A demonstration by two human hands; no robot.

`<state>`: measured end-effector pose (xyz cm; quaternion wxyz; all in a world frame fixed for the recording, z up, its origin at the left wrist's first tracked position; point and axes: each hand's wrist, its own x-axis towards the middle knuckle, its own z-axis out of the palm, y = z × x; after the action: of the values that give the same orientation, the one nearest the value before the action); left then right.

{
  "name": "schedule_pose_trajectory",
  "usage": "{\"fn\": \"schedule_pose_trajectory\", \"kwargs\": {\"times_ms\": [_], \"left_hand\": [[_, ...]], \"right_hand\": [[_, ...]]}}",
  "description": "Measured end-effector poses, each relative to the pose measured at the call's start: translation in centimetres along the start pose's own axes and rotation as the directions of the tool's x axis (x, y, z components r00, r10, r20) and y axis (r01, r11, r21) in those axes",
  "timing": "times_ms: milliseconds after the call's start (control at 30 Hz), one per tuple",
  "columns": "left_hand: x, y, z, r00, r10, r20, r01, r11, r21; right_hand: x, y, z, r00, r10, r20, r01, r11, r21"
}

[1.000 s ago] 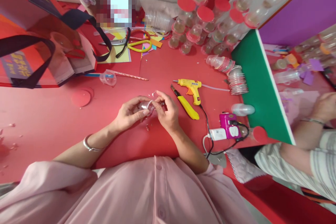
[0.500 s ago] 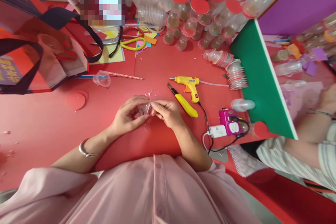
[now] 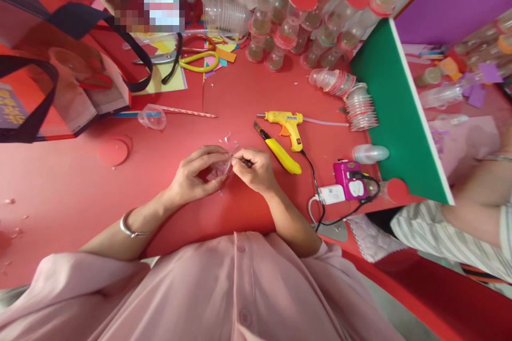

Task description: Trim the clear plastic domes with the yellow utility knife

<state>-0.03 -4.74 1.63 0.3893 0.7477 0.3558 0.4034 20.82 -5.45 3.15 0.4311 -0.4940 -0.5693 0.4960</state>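
My left hand (image 3: 196,175) curls around a small clear plastic cup (image 3: 218,170), low over the red table in front of my body. At the cup's rim, the thumb and fingers of my right hand (image 3: 254,170) are pinched together; whether a loose scrap is between them is hidden. Small pale shavings (image 3: 227,139) lie just beyond the cup. To the right of my right hand rests a yellow utility knife (image 3: 283,155), blade end pointing away from me. Behind the knife lies a yellow hot glue gun (image 3: 288,123) with a glue stick in its back.
Capped clear bottles (image 3: 286,37) stand at the back, beside stacked plastic cups (image 3: 360,109). A green divider (image 3: 400,112) bounds the right side; a co-worker's arm (image 3: 476,186) is beyond it. Scissors (image 3: 200,61), red discs (image 3: 114,152) and a bag (image 3: 24,96) are on the left.
My right-hand fingers have shifted slightly and curled more at the cup's rim. The cup has turned a little in my left hand. The camera view has moved slightly.
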Motion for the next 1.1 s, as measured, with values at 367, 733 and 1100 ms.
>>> {"fn": "schedule_pose_trajectory", "kwargs": {"times_ms": [367,733,1100], "left_hand": [[-0.7,-0.1,0.4,0.979,-0.196,-0.058,0.162,0.916,-0.367],[-0.7,0.1,0.1,0.911,-0.411,0.041,0.369,0.765,-0.528],[0.0,0.7,-0.2,0.896,-0.443,0.038,0.399,0.762,-0.511]], "right_hand": [[0.2,0.5,0.6,0.994,0.05,-0.099,-0.05,0.999,0.006],[-0.2,0.3,0.2,0.986,-0.144,-0.089,0.132,0.982,-0.132],[0.2,1.3,0.6,0.953,-0.295,-0.071,0.265,0.924,-0.274]]}}
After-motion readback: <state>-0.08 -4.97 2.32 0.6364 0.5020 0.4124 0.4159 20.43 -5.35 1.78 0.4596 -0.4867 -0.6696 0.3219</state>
